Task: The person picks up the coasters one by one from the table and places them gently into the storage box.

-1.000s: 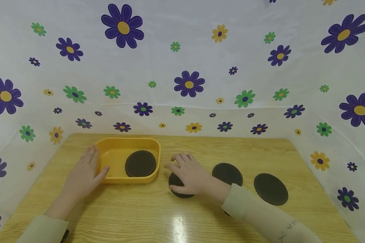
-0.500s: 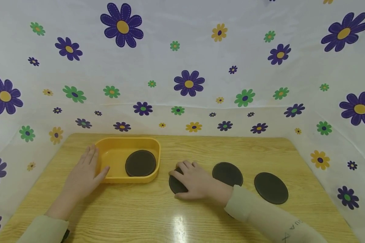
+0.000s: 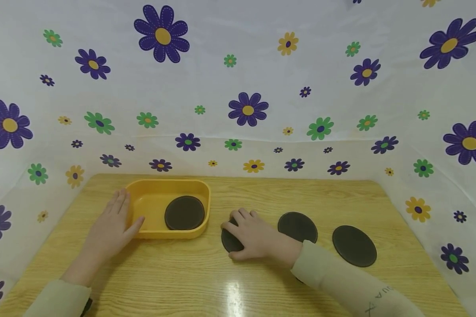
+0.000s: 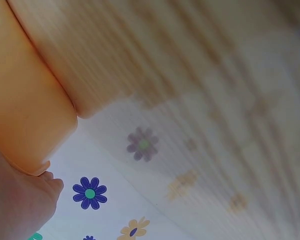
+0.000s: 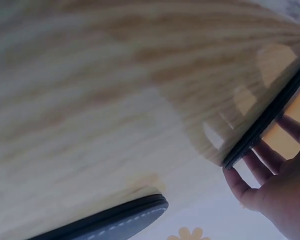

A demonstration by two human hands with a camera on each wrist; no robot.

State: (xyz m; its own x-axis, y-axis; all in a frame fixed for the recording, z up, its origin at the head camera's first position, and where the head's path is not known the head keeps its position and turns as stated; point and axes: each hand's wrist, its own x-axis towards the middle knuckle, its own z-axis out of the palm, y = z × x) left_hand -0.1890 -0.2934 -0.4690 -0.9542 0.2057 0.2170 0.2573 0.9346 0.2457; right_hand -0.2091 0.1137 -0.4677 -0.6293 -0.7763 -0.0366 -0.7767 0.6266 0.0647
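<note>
My left hand (image 3: 109, 226) rests against the left side of a yellow tray (image 3: 158, 234), fingers straight and thumb over the front rim. One round black coaster (image 3: 184, 213) leans inside the tray at its right end. Right of the tray, my right hand (image 3: 254, 235) spans another black coaster (image 3: 231, 240) from above, its fingers and thumb bent to the edge. The right wrist view shows fingertips on that coaster's rim (image 5: 265, 122), low over the table. The hand covers much of this coaster in the head view.
Two more black coasters lie on the wooden table (image 3: 206, 281) to the right: one (image 3: 297, 226) just behind my right wrist, another (image 3: 354, 245) farther right. A flower-printed white cloth (image 3: 206, 83) encloses the table at the back and sides.
My right hand has lowered onto the coaster right of the tray, its fingers drawing in around the edge. Over the last half second it has barely moved. The left hand stays at the tray.
</note>
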